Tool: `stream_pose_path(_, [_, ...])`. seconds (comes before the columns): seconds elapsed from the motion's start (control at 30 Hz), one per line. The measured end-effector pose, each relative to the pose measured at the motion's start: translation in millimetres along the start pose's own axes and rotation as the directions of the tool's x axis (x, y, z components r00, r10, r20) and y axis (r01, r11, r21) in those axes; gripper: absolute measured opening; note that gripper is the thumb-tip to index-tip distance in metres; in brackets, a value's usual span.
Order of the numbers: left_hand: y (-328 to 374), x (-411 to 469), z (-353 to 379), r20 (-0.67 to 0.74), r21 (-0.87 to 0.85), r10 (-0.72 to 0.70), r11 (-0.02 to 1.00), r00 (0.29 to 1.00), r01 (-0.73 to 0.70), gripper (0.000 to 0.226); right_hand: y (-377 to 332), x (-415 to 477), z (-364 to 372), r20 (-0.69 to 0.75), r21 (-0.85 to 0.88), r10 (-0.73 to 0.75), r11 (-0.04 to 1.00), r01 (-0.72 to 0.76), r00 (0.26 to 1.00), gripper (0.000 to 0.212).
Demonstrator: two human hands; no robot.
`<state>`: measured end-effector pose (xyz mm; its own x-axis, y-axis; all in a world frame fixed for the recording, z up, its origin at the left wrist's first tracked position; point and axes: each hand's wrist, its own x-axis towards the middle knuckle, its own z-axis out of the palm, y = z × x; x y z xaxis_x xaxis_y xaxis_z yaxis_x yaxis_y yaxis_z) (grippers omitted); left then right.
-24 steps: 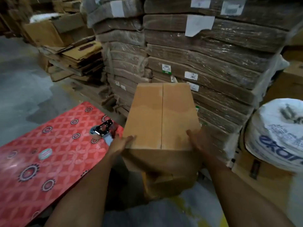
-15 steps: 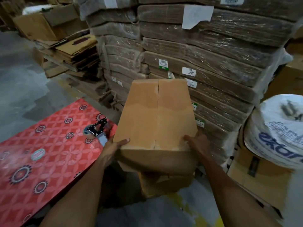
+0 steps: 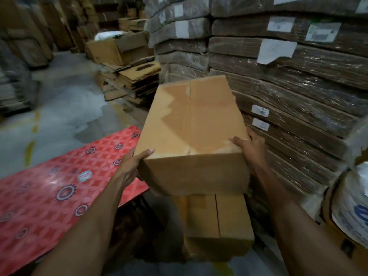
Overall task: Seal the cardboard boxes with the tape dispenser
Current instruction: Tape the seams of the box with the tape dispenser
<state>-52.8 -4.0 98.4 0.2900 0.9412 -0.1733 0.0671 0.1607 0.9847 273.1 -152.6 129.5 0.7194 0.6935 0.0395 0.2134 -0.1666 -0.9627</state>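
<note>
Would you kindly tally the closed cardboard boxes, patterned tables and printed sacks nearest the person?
Closed brown cardboard boxes: 2 (held box, lower box)
Red patterned table: 1
White printed sack: 1
Total: 4

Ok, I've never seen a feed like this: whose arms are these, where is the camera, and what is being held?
There is no machine: a person works with bare hands. The picture comes from a wide-angle camera worn on the head, looking forward and down. The left hand and right hand grip the near corners of a cardboard box, held up, flaps closed along a middle seam. Below it is a second box. Left is a red patterned table; behind are wrapped stacks of flat cardboard. No tape dispenser shows.
</note>
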Motion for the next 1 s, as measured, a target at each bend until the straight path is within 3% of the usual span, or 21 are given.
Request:
stream_pose_path(0.23, [40.4,-39.6,-113.7,-0.247,-0.019,0.084,0.996,0.965,-0.092,0.053,-62.3,-14.6,113.6,0.16,0.094,-0.204,0.977,0.19,0.966,0.056])
stream_pose_path(0.43, [29.7,-77.1,-243.8,-0.501,-0.088,0.071,0.987,0.862,-0.132,0.094,-101.4,-46.9,250.0,0.374,0.134,-0.269,0.963,0.235,0.888,0.045])
stream_pose_path(0.57, [8.2,-88.5,-319.3,-0.569,-0.091,0.064,0.986,0.82,-0.14,0.085,-109.7,-69.4,343.8,0.475,0.133,-0.272,0.962,0.237,0.837,0.053])
stream_pose_path(0.67, [-7.1,-87.4,-374.7,-0.567,-0.128,0.006,0.987,0.824,-0.096,0.096,-113.2,-85.1,405.4,0.5,0.118,-0.263,0.965,0.236,0.825,0.053])
stream_pose_path(0.7, [-12.0,-84.5,-390.6,-0.571,-0.132,-0.014,0.988,0.821,-0.075,0.094,-113.4,-88.7,422.8,0.51,0.114,-0.251,0.968,0.225,0.823,0.052])
stream_pose_path(0.8, [-27.4,-69.2,-422.6,-0.551,-0.09,0.019,0.993,0.834,-0.082,0.047,-109.3,-94.7,461.2,0.522,0.101,-0.227,0.974,0.204,0.822,0.053])
stream_pose_path(0.83, [-33.6,-62.1,-428.7,-0.552,-0.082,0.036,0.992,0.833,-0.097,0.04,-105.7,-94.8,469.7,0.524,0.095,-0.223,0.974,0.204,0.822,0.054])
stream_pose_path(1.0, [-73.8,-33.1,-452.1,-0.52,-0.06,0.011,0.997,0.854,-0.05,0.045,-74.5,-85.2,503.9,0.545,0.02,-0.156,0.985,0.173,0.824,0.045])
